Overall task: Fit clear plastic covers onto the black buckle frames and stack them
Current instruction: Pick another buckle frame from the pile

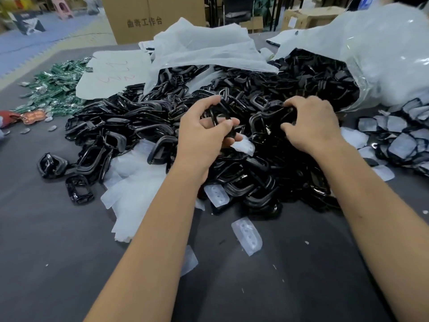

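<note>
- The black buckle frames (232, 126) lie in a broad heap across the middle of the dark table (46, 228), spilling from a torn white sack (383, 66) at the far right.
- The left hand (204, 133) curls its fingers round a frame or a few frames (218, 117) lifted just above the heap; a clear cover (243, 145) shows right under its fingertips, though whether it is pinched or merely lying there I cannot tell.
- The right hand (313, 122) is bent into the heap, fingers hooked on another frame (278, 112) at its top.
- More loose clear covers lie nearer the person — one on the bare table (247, 235), one at the heap's edge (217, 194).
- Frames that look already covered sit in a separate pile (399, 135) at the right, beside the sack.
- The step in hand seems to be picking out a single frame. Done well, it means freeing one frame from its tangled neighbours, turning it open face up, then lining the cover's outline with the rim before pressing — forcing it skewed would likely leave an edge unseated.
- Green packets (53, 89) and a cardboard box (144, 19) lie farther off, apart from the work.
</note>
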Motion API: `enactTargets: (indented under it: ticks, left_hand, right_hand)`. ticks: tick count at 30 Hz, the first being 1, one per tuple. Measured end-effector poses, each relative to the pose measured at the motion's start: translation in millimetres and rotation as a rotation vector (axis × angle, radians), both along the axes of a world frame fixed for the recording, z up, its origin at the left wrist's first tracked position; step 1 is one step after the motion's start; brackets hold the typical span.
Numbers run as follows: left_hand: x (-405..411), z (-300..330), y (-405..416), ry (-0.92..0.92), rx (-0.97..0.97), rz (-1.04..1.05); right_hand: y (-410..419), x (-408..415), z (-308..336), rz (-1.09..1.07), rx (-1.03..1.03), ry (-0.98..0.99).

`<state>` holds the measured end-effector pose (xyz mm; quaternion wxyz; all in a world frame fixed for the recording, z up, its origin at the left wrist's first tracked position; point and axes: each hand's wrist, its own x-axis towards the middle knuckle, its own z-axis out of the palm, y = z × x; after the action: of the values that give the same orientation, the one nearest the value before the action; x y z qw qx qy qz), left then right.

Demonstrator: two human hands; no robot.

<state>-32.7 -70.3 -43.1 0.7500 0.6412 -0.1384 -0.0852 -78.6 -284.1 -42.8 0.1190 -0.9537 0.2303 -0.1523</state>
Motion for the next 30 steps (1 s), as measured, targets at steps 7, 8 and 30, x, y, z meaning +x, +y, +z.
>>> enactTargets:
  ticks: [7, 8, 30]
  left_hand:
    - [-3.9, -6.0, -5.7, -0.019, 0.034, -0.041]
    - [-2.7, -6.4, -4.1, -0.011, 0.029, -0.037]
    - [-1.0, -14.6, -3.9, 0.049, -0.069, -0.047]
  right_hand:
    - [-0.6, -11.8, 4.6, 0.179, 0.176, -0.232]
    - [0.4, -10.8, 4.5, 0.204, 0.174, -0.238]
    - [63.0, 1.8, -9.0, 0.516, 1.235, -0.571]
